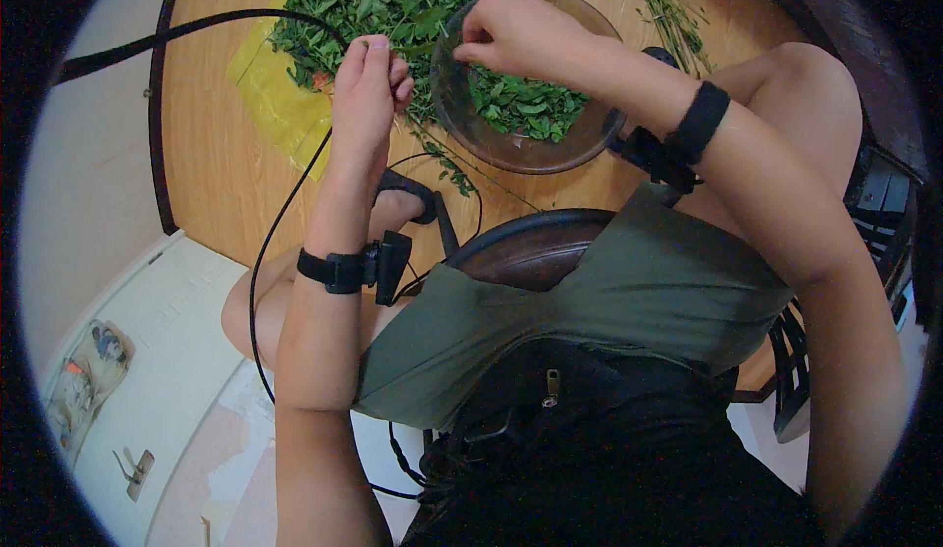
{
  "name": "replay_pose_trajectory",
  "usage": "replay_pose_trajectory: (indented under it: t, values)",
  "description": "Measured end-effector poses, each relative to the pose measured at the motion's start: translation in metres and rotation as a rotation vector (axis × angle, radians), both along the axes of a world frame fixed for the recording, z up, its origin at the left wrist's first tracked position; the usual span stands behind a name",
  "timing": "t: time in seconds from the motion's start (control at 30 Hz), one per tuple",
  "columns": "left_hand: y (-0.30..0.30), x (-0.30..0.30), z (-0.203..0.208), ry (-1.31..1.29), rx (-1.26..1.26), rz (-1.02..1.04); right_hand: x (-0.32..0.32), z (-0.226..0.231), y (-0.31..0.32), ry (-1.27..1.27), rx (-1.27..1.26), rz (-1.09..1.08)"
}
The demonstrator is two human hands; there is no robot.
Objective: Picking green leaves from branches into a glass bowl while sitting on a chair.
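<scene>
My left hand (368, 90) is raised beside the leaf pile, its thumb and fingers pinched on a green leafy sprig (420, 48). The sprig stretches toward my right hand (521, 34), whose curled thumb and forefinger pinch near its other end; their exact hold is hard to make out. Below my right hand stands a see-through brownish bowl (454, 133) with loose green leaves (530, 107) inside. A large heap of leafy greens (368, 2) lies just beyond my left hand, partly on a yellow plastic sheet (270, 105).
Bare stems (668, 12) lie at the back right of the wooden floor (206, 76). A black cable (257, 301) runs past my left arm. A dark round-rimmed object (521, 252) sits between my legs. A white panel (167, 351) stands at the left.
</scene>
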State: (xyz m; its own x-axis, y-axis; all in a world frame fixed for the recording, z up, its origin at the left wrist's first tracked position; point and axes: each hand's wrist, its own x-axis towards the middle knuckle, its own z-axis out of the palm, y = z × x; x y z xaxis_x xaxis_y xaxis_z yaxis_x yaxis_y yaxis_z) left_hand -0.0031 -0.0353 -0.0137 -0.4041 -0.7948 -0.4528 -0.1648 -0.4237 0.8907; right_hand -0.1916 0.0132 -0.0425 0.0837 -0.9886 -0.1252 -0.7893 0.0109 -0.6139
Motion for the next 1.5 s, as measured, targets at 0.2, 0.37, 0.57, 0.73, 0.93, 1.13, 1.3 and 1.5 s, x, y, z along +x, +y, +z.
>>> replay_pose_trajectory:
  t: [0.2,0.37,0.57,0.73,0.93,1.13,1.3,1.5]
  values:
    - [0.0,0.001,-0.001,0.009,0.018,-0.001,0.007,0.005,-0.006,-0.205,-0.269,0.02]
    - [0.004,-0.003,0.003,-0.04,0.031,-0.023,0.009,0.004,-0.003,-0.376,-0.233,0.085]
    - [0.006,-0.002,-0.001,-0.032,0.008,-0.044,0.01,0.006,-0.004,-0.42,-0.132,0.083]
    - [0.004,0.0,-0.005,0.049,0.062,-0.065,0.01,-0.002,-0.005,-0.419,-0.213,0.023]
    - [0.007,-0.004,-0.005,-0.039,0.033,-0.102,0.007,-0.002,-0.005,-0.297,-0.194,0.066]
    - [0.01,-0.004,-0.011,-0.077,0.013,-0.162,0.006,0.0,-0.002,-0.233,-0.138,0.068]
    - [0.01,-0.004,-0.013,-0.073,0.002,-0.191,0.005,0.003,-0.001,-0.178,-0.117,0.06]
    - [0.011,-0.004,-0.015,-0.143,-0.062,-0.226,0.005,0.005,-0.002,-0.089,-0.088,0.071]
